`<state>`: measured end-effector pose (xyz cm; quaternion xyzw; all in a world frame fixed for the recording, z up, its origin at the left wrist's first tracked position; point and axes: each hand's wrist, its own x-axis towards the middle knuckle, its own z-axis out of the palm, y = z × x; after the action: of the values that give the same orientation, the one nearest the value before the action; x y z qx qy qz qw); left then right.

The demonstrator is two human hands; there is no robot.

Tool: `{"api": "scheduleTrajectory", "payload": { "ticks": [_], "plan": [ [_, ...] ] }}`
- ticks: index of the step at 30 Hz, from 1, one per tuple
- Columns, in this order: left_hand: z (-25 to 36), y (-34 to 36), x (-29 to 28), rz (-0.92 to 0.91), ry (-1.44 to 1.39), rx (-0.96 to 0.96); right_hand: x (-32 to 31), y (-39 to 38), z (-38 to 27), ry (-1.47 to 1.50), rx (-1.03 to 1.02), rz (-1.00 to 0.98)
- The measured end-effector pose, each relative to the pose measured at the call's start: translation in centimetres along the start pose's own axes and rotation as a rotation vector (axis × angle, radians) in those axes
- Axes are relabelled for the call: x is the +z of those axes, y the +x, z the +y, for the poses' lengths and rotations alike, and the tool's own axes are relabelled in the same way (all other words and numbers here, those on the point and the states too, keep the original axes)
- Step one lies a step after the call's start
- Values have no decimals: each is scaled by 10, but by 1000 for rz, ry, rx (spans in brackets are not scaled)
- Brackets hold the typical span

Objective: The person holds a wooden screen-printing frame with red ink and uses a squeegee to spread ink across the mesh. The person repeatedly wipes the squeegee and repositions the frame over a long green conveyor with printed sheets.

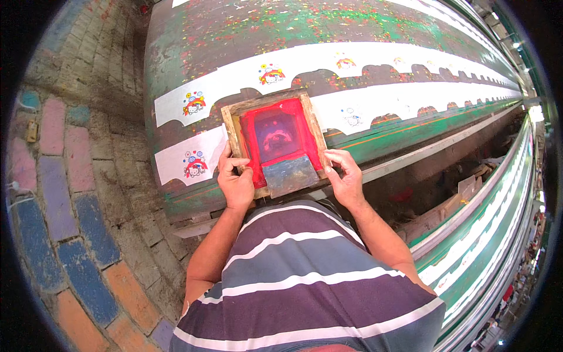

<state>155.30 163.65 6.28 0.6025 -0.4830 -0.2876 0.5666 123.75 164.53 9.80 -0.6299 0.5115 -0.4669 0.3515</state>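
A wooden-framed printing screen (318,135) with red ink round its mesh lies over the near row of white fabric pieces. My left hand (236,183) is closed on the frame's left side near its front corner. On the opposite side, my right hand (345,179) pinches the frame near the front right corner. A flat, ink-stained grey squeegee (290,176) rests inside at the near end, and neither hand holds it. To the left of the screen, a white fabric piece (171,161) carries a cartoon print with a red arc. The cloth beneath the screen is hidden.
Behind the screen runs another row of white fabric (229,89) with colourful prints. The long green table (170,58) is specked with paint. A rail (404,157) edges its near side. Another long table (469,240) stands at right, and painted bricks (58,196) cover the floor at left.
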Motion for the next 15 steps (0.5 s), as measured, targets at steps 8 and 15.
{"api": "scheduleTrajectory", "payload": {
  "ticks": [8,15],
  "plan": [
    [-11,-4,11,2,-13,-48,-31,19,-8,-210,-278,-110],
    [-22,-3,7,0,-233,-77,-31,35,-28,-248,-546,-391]
  ]
}}
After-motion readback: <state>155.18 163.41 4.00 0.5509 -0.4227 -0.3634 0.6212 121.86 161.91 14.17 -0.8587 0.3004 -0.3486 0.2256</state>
